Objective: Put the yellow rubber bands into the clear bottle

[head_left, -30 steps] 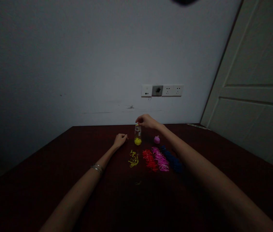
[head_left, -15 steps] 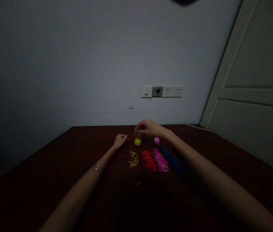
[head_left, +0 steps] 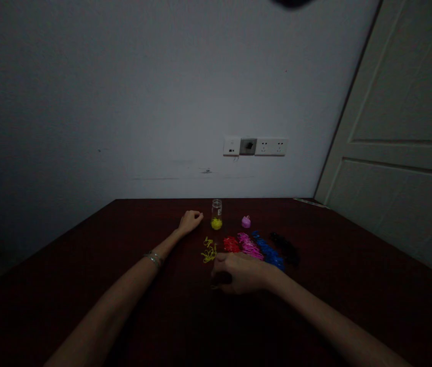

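Observation:
My right hand is low over the near part of the table, its thumb and fingers curled into a pinch. At its fingertips shows a trace of a pale yellowish rubber band, mostly hidden and dim. Just beyond that hand lies a loose group of yellow rubber bands. My left hand rests on the table with its fingers curled closed, left of an upright clear glass jar. The jar has no lid on it and holds yellow bands at its bottom.
Right of the yellow bands lie rows of red bands, pink bands, blue bands and black bands. A small pink-purple object stands behind them. The wall with sockets bounds the dark table.
My right hand has left the mouth of the jar and come down toward me, to the stray band on the near table. My left hand has stayed about where it was.

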### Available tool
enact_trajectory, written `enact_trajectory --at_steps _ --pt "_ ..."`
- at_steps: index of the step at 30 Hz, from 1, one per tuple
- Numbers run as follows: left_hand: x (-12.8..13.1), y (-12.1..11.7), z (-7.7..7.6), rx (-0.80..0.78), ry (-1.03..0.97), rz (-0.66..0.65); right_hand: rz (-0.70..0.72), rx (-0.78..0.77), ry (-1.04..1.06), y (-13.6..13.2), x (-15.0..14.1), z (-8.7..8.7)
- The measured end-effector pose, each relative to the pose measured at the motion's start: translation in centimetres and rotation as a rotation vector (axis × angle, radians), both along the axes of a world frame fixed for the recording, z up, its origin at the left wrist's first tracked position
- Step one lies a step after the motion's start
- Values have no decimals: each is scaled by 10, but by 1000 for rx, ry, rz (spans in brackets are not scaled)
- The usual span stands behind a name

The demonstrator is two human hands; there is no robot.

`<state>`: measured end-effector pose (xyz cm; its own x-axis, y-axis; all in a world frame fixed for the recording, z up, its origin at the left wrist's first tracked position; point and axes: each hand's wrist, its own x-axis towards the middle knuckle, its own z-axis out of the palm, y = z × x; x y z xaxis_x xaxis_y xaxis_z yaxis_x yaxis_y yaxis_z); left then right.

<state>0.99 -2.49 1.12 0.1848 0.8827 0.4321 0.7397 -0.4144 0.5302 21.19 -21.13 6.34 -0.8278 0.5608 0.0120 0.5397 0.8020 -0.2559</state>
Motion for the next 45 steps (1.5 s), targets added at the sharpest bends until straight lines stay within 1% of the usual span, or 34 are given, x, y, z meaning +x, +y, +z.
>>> enact_trajectory --at_steps 3,8,11,13,16,19,22,27,34,40,42,45 --pt "3 -13 14 4 104 -62 28 10 10 2 -3 -8" --pt "6 -38 39 -17 202 -202 35 17 34 6 -7 -18" --pt "7 -52 48 -30 220 -276 20 15 76 5 -8 -22" --pt "8 -62 51 -88 253 -355 0 24 100 4 -8 -24" --pt "10 -78 51 -234 282 -460 -32 43 124 2 -8 -28" --pt "12 -91 46 -311 270 -489 -61 40 148 0 -8 -30" --pt "13 -99 41 -270 317 -528 -78 31 171 -1 -9 -31" --pt "15 -100 38 -175 393 -589 -86 24 181 -2 -10 -31" --pt "15 -104 37 -163 447 -547 -119 29 196 -3 -8 -35" --pt "17 -108 36 -115 518 -509 -143 31 193 -3 -9 -35" --pt "17 -108 35 -129 513 -500 -149 33 189 -3 -10 -35" --pt "15 -102 36 -179 441 -486 -156 41 178 -2 -11 -37"
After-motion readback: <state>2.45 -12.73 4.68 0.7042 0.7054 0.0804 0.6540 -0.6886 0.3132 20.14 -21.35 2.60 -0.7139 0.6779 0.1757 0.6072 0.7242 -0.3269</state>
